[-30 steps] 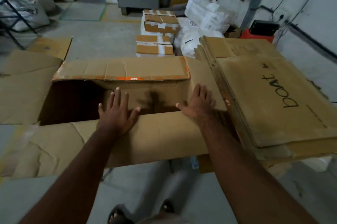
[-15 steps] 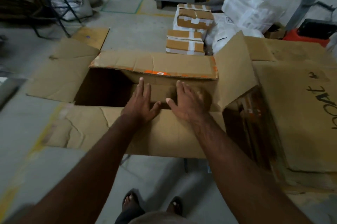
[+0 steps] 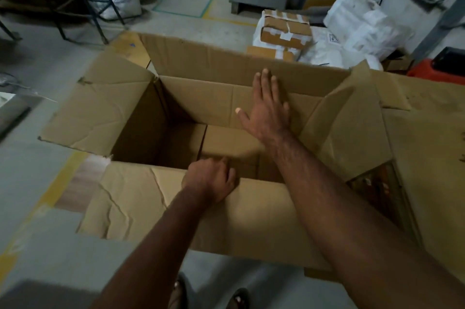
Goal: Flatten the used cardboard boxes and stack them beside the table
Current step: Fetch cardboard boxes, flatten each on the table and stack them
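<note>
While no brand or print can be read anywhere on the open cardboard box (image 3: 201, 107), a white label on the plastic-wrapped bundles (image 3: 364, 24) behind it is too blurred to make out, and the taped parcels (image 3: 286, 29) carry only blank white tape. That box stands on the floor (image 3: 37, 183) straight in front of the person, all four top flaps spread outward, just beside the pile of flattened cardboard (image 3: 427, 132) at the right. Reaching across the opening, the right hand (image 3: 268, 110) lies flat with straight, spread fingers against the far wall of the box. Nearer, the left hand (image 3: 212, 180) curls its fingers over the near rim, gripping that edge. Half a second ago both hands lay flat side by side on the near flap; the far flap, then folded inward with its orange tape showing, now stands turned back outward. Then, part of the black lettering on the pile was in view, whereas now only a trace of it shows at the right edge.
</note>
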